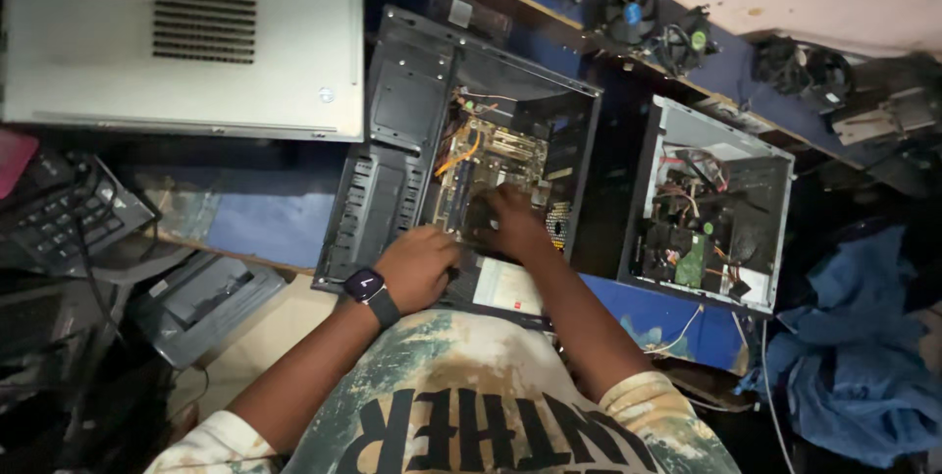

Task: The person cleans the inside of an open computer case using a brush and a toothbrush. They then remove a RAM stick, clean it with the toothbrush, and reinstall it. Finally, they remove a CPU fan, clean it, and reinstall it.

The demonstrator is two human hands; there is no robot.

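An open black computer case [392, 131] lies on its side in front of me, its motherboard [496, 155] with orange cables showing inside. My left hand [420, 266], a dark smartwatch on its wrist, rests curled on the case's near edge. Reaching into the case, my right hand [510, 221] has its fingers closed on a dark part over the motherboard; what the part is stays hidden under the hand.
A second open computer case [711, 199] stands to the right. A grey case side panel [186, 37] lies at upper left, a black keyboard [69, 214] at left. Several cooling fans [633, 8] sit along the far bench. Blue cloth [863, 346] is heaped at right.
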